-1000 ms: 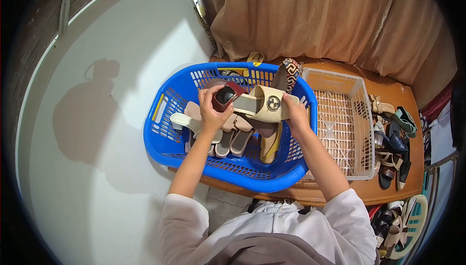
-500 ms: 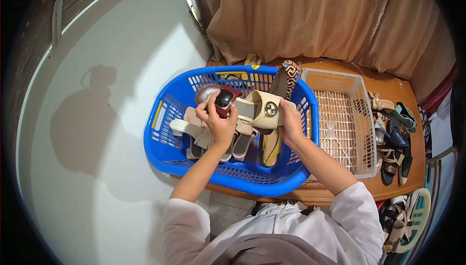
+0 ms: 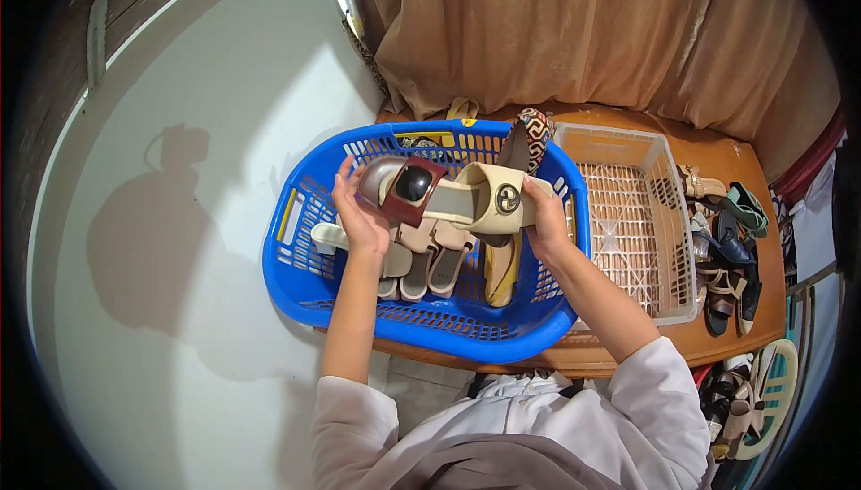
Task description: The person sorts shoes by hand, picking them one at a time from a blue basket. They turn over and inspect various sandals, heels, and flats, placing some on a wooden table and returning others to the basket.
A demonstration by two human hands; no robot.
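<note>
Above the blue basket (image 3: 529,346), my right hand (image 3: 544,221) is closed on the right end of a cream slide sandal (image 3: 496,198) with a round dark emblem. Overlapping it is a sandal (image 3: 413,183) with a maroon strap and a black oval ornament. A silvery rounded shoe part (image 3: 380,180) shows at the left end. My left hand (image 3: 360,218) lies along that end, fingers stretched and apart, palm close against it; its thumb is mostly hidden. Below, the basket holds several beige sandals (image 3: 448,268), a yellow sandal (image 3: 503,273) and a patterned shoe (image 3: 536,136).
A clear plastic crate (image 3: 628,230) stands on the wooden table (image 3: 744,167), right of the basket. Several sandals (image 3: 731,243) lie beyond it. More shoes rest on a pale chair (image 3: 780,391) at lower right. A brown curtain (image 3: 574,33) hangs behind; a white wall (image 3: 260,176) is at left.
My left hand has let go of the maroon strap and moved left to the end of the sandals, its fingers straightened. My right hand keeps its hold.
</note>
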